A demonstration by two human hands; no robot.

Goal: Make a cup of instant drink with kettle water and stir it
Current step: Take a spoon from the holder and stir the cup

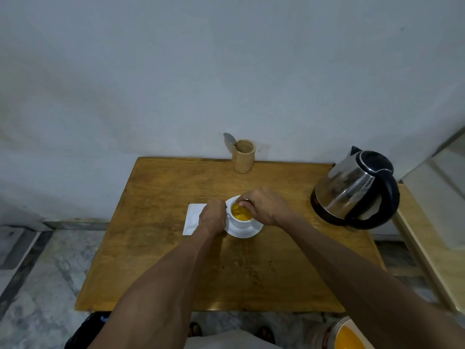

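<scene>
Paper [192, 217], a white rectangular sheet, lies flat on the wooden table [156, 260] towards its left edge, partly covered by the left hand [213, 217]. That hand is curled narrow against the left side of the white cup [240, 222], where the handle would be; whether it pinches the handle cannot be told. The cup stands on a round white saucer [247, 233] near the middle of the table and holds a bright yellow-orange drink [241, 213]. The right hand [266, 206] reaches over the cup's right rim with fingers bunched close around something small and dark above the drink; what it holds is too small to make out.

At the back edge, just right of centre, stands a tan cylindrical holder [243, 156] with a metal spoon [230, 141] leaning out of its left side. At the back right corner sits a shiny steel kettle [352, 187] with a black lid, black handle and black base, well apart from the cup. By the table's near right corner, on the floor, is a pale bucket [334, 333] holding orange liquid.
</scene>
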